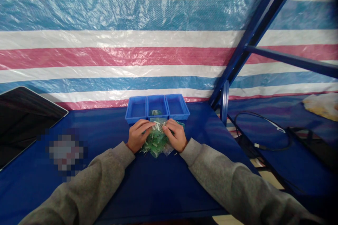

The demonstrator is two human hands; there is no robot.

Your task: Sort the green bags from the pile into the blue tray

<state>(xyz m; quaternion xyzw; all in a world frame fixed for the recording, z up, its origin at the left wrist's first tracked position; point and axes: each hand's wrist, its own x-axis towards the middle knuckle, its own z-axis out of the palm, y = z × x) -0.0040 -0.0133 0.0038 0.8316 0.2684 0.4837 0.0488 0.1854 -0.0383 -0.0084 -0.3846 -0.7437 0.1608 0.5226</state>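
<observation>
Touching clear packet [157, 121] — left hand [137, 135], right hand [176, 135] curled, grips unclear | heading, long axis (blurred) — unclear

"Where can a hand be passed?"

"Over the tabletop [158, 190], between the left forearm [91, 181] and right forearm [227, 175]."

"And ahead?"

"The way is blocked by the heap of green packets [155, 142], then by three blue bins [167, 107], with a striped sheet [118, 56] behind."

"The sides?"

"The right is bounded by a slanted beam [241, 51], the far left by a dark panel [23, 123]."
</observation>
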